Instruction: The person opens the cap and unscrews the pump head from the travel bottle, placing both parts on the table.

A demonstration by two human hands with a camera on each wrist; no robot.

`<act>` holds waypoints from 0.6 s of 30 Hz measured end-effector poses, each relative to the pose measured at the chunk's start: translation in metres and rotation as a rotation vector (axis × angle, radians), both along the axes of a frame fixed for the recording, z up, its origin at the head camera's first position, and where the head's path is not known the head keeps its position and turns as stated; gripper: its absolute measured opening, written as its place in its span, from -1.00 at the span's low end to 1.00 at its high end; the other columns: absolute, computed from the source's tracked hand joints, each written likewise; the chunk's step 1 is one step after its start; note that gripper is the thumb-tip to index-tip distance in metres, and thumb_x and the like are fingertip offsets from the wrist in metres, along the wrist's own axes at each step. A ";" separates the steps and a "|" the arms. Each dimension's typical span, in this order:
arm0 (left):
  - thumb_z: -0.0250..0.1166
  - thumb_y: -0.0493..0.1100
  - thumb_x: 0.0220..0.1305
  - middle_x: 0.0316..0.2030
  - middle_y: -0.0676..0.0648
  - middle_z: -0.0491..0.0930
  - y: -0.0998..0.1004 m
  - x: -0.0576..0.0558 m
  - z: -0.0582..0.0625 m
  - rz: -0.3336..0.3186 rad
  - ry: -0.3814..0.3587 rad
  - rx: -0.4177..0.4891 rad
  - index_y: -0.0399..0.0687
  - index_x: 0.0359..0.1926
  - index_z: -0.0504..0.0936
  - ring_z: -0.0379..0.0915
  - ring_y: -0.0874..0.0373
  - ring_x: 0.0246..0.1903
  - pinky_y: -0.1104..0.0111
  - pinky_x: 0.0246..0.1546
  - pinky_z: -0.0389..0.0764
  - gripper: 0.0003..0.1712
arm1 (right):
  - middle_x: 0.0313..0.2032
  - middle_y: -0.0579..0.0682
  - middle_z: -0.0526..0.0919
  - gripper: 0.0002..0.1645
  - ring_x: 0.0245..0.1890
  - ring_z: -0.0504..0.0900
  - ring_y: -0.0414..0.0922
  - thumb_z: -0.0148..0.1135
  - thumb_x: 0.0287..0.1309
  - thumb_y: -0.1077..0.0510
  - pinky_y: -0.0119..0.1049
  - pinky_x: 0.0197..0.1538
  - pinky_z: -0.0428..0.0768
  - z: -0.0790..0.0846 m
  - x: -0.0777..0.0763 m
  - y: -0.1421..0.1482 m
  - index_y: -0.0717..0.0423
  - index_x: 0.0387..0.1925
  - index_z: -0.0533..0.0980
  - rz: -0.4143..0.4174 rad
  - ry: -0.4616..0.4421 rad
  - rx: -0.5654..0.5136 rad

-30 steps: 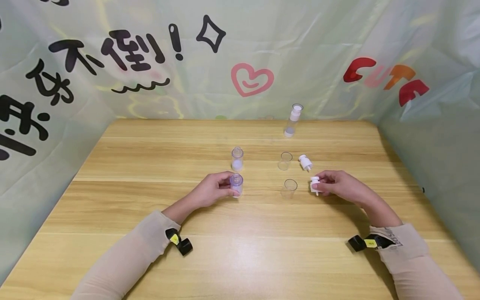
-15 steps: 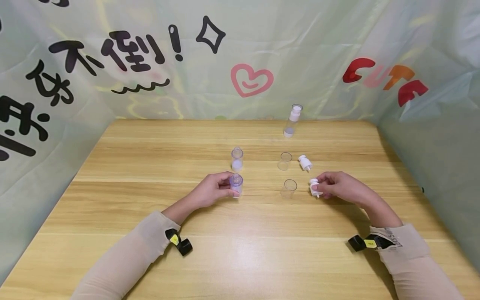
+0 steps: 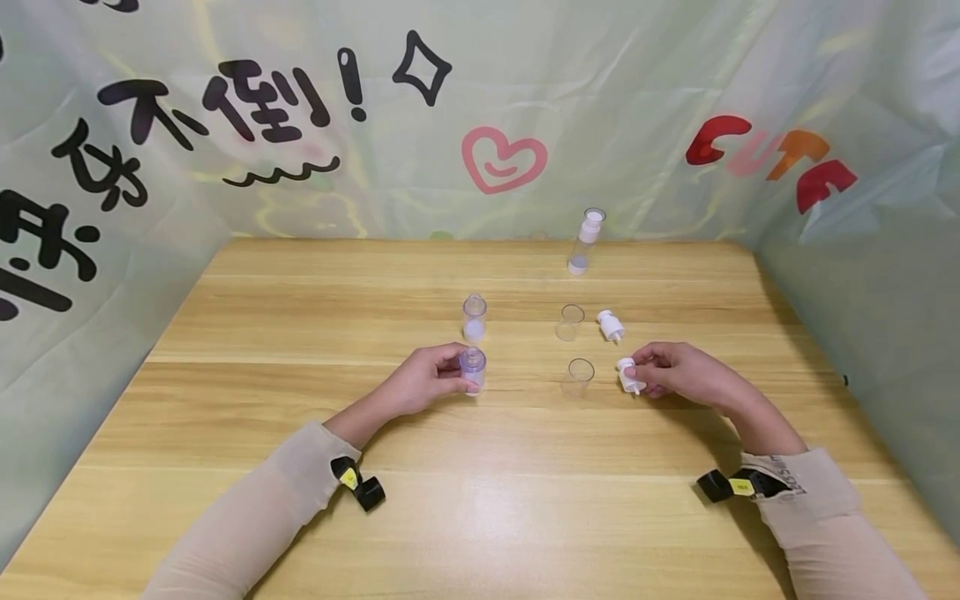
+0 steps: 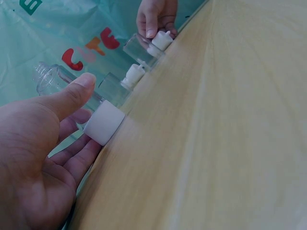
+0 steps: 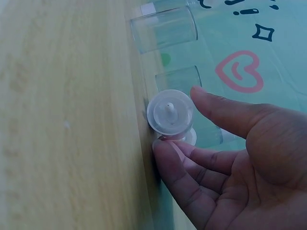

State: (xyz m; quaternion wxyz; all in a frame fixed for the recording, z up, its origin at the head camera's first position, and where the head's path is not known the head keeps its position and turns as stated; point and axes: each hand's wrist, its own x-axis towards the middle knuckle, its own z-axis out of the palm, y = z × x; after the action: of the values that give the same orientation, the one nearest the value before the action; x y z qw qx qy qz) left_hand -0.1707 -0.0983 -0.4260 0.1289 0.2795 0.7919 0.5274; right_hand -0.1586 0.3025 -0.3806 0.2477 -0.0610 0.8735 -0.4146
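Note:
My left hand [image 3: 433,381] holds a small clear bottle [image 3: 472,363] upright on the table. In the left wrist view the thumb lies along its clear wall, above a white base [image 4: 104,122], with fingers behind. A second clear bottle [image 3: 475,318] stands just beyond. On the right, thumb and fingers of my right hand [image 3: 678,371] pinch a white pump head [image 3: 628,377], tilted, its short stem toward me. From the right wrist its round underside [image 5: 171,112] shows. Left of that hand stands a clear cap [image 3: 578,379], open end up.
Farther back are another clear cap [image 3: 570,323] and a second white pump head [image 3: 611,326] lying tilted. An assembled pump bottle [image 3: 585,243] stands near the back edge of the wooden table [image 3: 480,500]. Printed cloth [image 3: 615,100] hangs behind and at both sides.
The pump head in my right hand has tipped from nearly upright to leaning, its top shifting slightly left. My left hand and the bottle have stayed in place.

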 end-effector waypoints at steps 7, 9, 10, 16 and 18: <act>0.45 -0.24 0.15 -0.03 -0.22 0.64 0.000 0.000 0.000 0.010 -0.015 -0.004 -0.26 0.12 0.56 0.60 -0.03 -0.01 0.39 0.00 0.61 -0.49 | -0.25 0.09 0.62 -0.41 -0.28 0.63 -0.07 0.21 0.35 -0.01 -0.27 -0.21 0.67 0.001 0.000 0.000 0.44 0.12 0.39 0.003 0.011 0.013; 0.45 -0.23 0.14 -0.04 -0.20 0.64 0.000 0.000 -0.001 0.014 -0.020 -0.008 -0.24 0.12 0.56 0.60 -0.01 -0.01 0.39 0.00 0.60 -0.49 | -0.25 0.09 0.61 -0.41 -0.29 0.63 -0.07 0.21 0.35 0.00 -0.28 -0.22 0.67 0.001 0.000 0.000 0.44 0.13 0.38 0.005 0.015 0.015; 0.45 -0.23 0.15 -0.04 -0.19 0.64 0.000 0.000 -0.001 0.015 -0.020 -0.011 -0.23 0.12 0.56 0.59 -0.01 0.00 0.39 0.01 0.60 -0.49 | -0.25 0.09 0.61 -0.40 -0.28 0.63 -0.07 0.21 0.35 -0.01 -0.28 -0.22 0.67 0.001 0.000 0.000 0.44 0.13 0.38 0.004 0.017 0.016; 0.45 -0.22 0.15 -0.01 -0.21 0.63 0.000 0.000 -0.001 0.011 -0.035 -0.005 -0.23 0.15 0.54 0.57 -0.04 0.02 0.37 0.03 0.60 -0.46 | -0.21 0.09 0.62 -0.34 -0.27 0.62 -0.06 0.21 0.33 -0.10 -0.28 -0.16 0.65 0.002 0.000 0.001 0.40 0.13 0.40 0.004 0.033 0.061; 0.45 -0.22 0.15 0.00 -0.22 0.62 0.000 0.000 0.000 0.009 -0.045 -0.001 -0.24 0.16 0.54 0.57 -0.05 0.04 0.36 0.04 0.59 -0.45 | -0.20 0.10 0.62 -0.34 -0.27 0.63 -0.06 0.21 0.33 -0.12 -0.27 -0.15 0.64 0.002 0.000 0.002 0.39 0.12 0.40 0.004 0.038 0.075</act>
State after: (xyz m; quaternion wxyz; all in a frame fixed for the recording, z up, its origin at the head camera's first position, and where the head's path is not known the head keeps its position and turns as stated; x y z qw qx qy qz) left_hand -0.1712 -0.0984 -0.4264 0.1446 0.2639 0.7904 0.5336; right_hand -0.1591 0.3043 -0.3782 0.2342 -0.0614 0.8929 -0.3797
